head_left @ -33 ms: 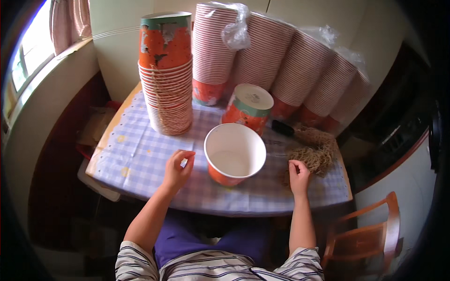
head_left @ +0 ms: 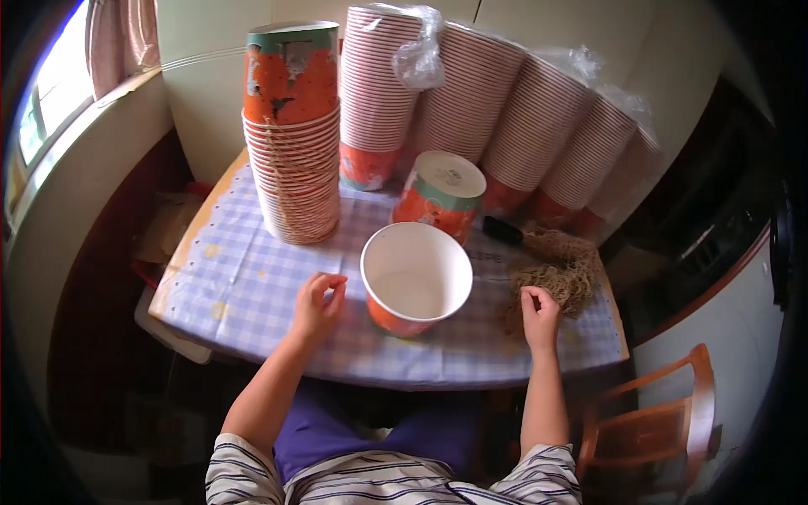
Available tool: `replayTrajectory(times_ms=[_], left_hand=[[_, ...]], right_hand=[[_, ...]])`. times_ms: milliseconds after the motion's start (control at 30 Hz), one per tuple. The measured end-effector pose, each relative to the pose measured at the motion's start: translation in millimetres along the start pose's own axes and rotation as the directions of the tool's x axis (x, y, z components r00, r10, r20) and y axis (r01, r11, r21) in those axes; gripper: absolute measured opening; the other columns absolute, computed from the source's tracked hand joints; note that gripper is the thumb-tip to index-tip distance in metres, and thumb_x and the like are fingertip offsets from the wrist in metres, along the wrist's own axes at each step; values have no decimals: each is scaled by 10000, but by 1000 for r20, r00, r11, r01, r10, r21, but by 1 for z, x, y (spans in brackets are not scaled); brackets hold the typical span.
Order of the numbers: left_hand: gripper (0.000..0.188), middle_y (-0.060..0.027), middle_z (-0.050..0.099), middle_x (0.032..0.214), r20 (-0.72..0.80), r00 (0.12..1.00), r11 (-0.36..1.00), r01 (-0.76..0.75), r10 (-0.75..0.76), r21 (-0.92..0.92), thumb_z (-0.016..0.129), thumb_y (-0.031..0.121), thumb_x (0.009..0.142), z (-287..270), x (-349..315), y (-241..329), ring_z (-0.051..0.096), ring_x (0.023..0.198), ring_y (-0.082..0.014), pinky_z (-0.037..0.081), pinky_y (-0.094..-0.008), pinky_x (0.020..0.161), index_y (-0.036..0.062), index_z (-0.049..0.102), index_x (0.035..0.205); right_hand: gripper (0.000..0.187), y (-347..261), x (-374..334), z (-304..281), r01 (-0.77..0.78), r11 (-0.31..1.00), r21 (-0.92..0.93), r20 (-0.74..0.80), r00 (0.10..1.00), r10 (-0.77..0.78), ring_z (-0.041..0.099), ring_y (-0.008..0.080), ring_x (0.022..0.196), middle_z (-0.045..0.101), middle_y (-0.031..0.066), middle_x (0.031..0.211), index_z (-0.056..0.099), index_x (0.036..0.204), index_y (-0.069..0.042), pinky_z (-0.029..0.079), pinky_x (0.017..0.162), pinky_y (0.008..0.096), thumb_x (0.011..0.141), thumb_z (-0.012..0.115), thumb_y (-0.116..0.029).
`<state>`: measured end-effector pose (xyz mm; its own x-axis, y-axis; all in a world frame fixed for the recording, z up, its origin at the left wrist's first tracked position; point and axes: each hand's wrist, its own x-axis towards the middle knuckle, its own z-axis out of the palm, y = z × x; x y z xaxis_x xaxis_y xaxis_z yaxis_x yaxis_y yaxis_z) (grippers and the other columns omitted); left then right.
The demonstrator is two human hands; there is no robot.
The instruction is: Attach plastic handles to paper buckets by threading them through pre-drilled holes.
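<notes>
A large white-lined paper bucket (head_left: 389, 318) with an orange outside stands upright, mouth up, near the front middle of the table. To its left is my left hand (head_left: 318, 305), thumb and fingertips drawn together in a loose pinch just short of the bucket's wall. My right hand (head_left: 539, 316) pinches in front of a tangled bundle of brown twine (head_left: 560, 278). Whatever lies between the fingertips of either hand is too small to make out. Behind the open bucket, another orange and green bucket (head_left: 438, 202) rests upside down. Neither hand touches a bucket.
A tall stack of nested buckets (head_left: 295, 168) with twine strands down its side stands at left. Several plastic-wrapped stacks (head_left: 471, 88) line the back. A black handle (head_left: 502, 230) lies beside the twine on the checked tablecloth (head_left: 244, 290). A wooden chair (head_left: 648, 421) stands at right.
The whole view has shifted slightly, so the table and its things sit a little further left. The gap between my left thumb and finger looks narrower. Both hands stay nearly in place.
</notes>
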<state>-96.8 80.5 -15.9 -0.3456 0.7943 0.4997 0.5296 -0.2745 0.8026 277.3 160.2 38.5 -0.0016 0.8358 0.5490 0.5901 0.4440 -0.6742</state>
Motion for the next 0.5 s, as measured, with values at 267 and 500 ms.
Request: replayTrajectory(times_ms=[267, 500], left_hand=[[91, -121, 633, 823, 84, 993, 989, -95, 85, 118, 635, 54, 780, 13, -4, -5, 621, 738, -296, 513, -354, 598, 51, 676, 861], [90, -127, 625, 808, 98, 994, 987, -60, 45, 149, 631, 48, 767, 11, -5, -3, 618, 728, -295, 509, -355, 627, 40, 678, 844]], right_hand=[[131, 10, 28, -37, 47, 961, -272, 458, 885, 86, 621, 262, 815, 625, 121, 853, 681, 889, -7, 485, 722, 333, 799, 673, -102], [175, 29, 72, 17, 351, 771, -531, 539, 842, -11, 594, 311, 972, 635, 136, 924, 694, 896, -42, 479, 840, 398, 731, 669, -94]])
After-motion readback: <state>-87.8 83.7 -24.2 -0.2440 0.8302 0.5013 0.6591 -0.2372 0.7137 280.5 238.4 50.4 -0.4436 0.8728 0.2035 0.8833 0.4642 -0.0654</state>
